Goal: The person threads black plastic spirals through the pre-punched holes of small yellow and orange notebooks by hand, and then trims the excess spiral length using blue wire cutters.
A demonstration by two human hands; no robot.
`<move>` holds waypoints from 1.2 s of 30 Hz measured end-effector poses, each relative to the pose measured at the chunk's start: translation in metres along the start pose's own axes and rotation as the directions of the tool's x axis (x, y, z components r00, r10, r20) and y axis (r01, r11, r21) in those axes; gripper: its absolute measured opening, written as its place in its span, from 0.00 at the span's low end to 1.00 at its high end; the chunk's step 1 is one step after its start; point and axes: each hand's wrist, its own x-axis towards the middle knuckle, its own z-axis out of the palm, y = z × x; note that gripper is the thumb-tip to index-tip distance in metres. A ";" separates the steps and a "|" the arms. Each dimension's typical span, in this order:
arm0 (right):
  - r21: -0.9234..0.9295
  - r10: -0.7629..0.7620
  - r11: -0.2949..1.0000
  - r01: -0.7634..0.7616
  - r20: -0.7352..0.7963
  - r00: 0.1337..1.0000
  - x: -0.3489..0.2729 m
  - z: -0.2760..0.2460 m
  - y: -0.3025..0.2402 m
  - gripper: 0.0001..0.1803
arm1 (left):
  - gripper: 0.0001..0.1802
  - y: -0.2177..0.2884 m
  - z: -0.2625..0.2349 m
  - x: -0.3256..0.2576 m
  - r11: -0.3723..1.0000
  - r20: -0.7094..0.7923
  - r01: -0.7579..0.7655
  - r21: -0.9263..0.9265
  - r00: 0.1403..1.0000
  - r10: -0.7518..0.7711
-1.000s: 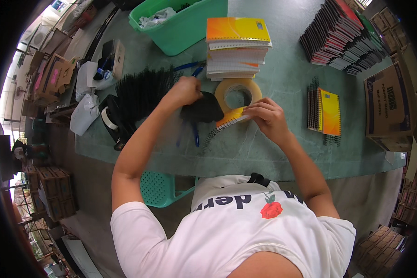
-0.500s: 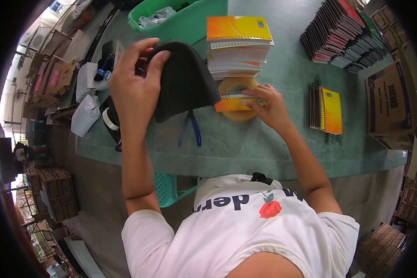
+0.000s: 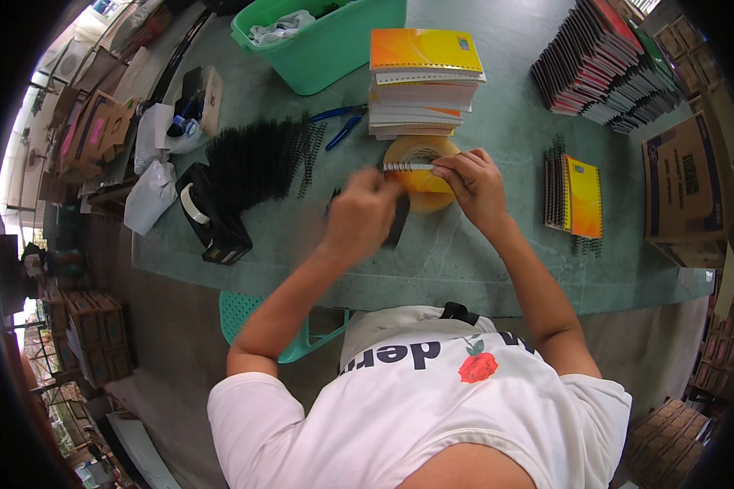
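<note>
In my right hand (image 3: 475, 183), thumb and fingers pinch a small spiral notebook (image 3: 412, 166), its coiled edge facing up. My left hand (image 3: 360, 213) is smeared by motion at the notebook's left end, with the fingers curled; what it holds, if anything, is unclear. Beside and partly behind that hand shows a dark flat piece (image 3: 400, 222). Under the notebook lies a wide roll of clear yellowish tape (image 3: 438, 202). A pile of black plastic coils (image 3: 253, 159) spreads to the left, and blue-handled pliers (image 3: 347, 129) lie beyond the hands.
A tall stack of yellow-orange notebooks (image 3: 424, 85) stands behind the tape. Bound notebooks (image 3: 583, 196) lie at right, near a cardboard box (image 3: 689, 183) and dark notebook stacks (image 3: 587, 61). A green bin (image 3: 326, 65) and a black hole punch (image 3: 212, 220) are on the table (image 3: 481, 261).
My left hand has come down and right to the notebook. The large black curved piece no longer shows raised, and the coil pile is exposed. My right hand keeps its grip, nearly still.
</note>
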 end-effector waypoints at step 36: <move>-0.178 -0.009 0.984 0.003 -0.032 0.999 -0.001 0.018 -0.005 0.08 | 0.10 -0.009 -0.004 0.050 0.978 -0.032 -0.145 -0.151 0.989 0.142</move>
